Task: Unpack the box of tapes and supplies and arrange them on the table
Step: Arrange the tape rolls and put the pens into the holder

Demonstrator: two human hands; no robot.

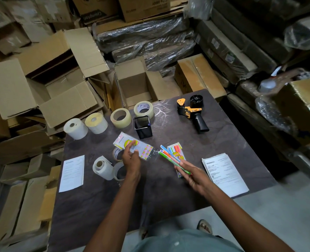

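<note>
Tape roll point(117, 153) half hidden behind left hand point(131, 159), invoice print point(225, 171) unreadable

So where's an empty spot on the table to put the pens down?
Bare table spreads along the near edge, in front of both paper sheets. Another free patch lies between the black mesh pen holder and the tape dispenser. It's crowded by the left hand, among the small tape rolls.

The light is dim and soft. Edges bend outward around the tabletop point(168, 188), and the far corners look blurry.
</note>
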